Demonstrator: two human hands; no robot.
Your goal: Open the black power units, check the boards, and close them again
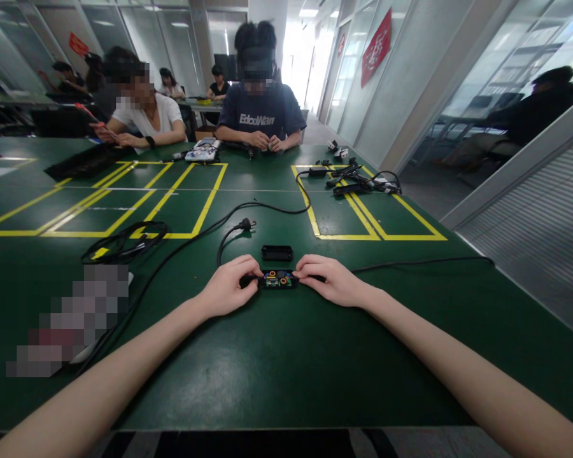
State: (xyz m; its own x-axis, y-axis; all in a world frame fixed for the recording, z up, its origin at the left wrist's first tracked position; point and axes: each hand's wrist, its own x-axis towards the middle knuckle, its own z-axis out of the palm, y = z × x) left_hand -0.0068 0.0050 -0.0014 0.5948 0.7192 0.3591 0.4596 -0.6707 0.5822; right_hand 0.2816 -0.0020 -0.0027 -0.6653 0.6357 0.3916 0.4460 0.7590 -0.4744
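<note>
An opened power adapter [279, 280] lies on the green table, its circuit board and coloured parts facing up in a black case half. At its left end my left hand [233, 284] is closed, thumb and fingertips pinching the case edge where a cord joins. My right hand [332, 280] pinches the opposite end in the same way. Just beyond the adapter rests the other black case half [277, 253], hollow side up. A power plug [246, 224] on a short bent cord sits beyond my left hand. Another black cord [420, 261] runs off to the right from my right hand.
To the left are a coiled cable [128, 242] and a blurred-out flat object [76, 318]. Yellow tape [210, 197] marks the table [248, 369]. A pile of black cables and parts [358, 181] lies far right. Two people work across the table.
</note>
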